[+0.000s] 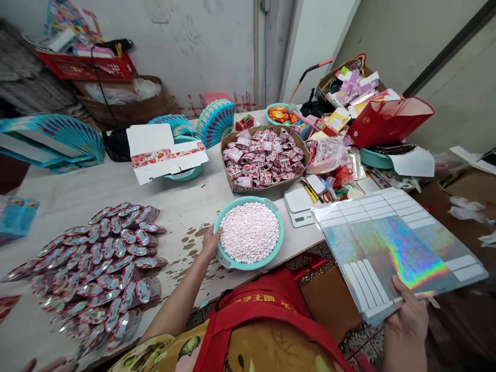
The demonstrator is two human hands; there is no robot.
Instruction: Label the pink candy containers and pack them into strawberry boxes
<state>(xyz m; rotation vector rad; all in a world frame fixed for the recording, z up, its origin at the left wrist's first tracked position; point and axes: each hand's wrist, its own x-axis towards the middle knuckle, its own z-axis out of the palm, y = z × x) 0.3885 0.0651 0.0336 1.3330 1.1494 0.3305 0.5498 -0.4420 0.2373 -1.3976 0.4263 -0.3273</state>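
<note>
My left hand (211,242) grips the left rim of a teal basin (280,227), fingers closed over its edge. Small pale pink candies (250,232) fill this basin, which stands at the table's front edge. Off to the right, my right hand (408,307) holds a stack of shiny holographic sheets (387,248) by its near edge, thumb on top. White rectangles mark the sheets, which tilt over the table's corner and hide part of it. A white digital scale (300,206) lies between the basin and the sheets.
Many red-and-silver packets (104,263) stand in rows at left. Behind the basin is a carton (232,181) of similar packets. Blue fan-shaped stacks (215,121), a white box (155,150) and a red bag (387,121) stand farther back. Another person's fingers (44,365) show at lower left.
</note>
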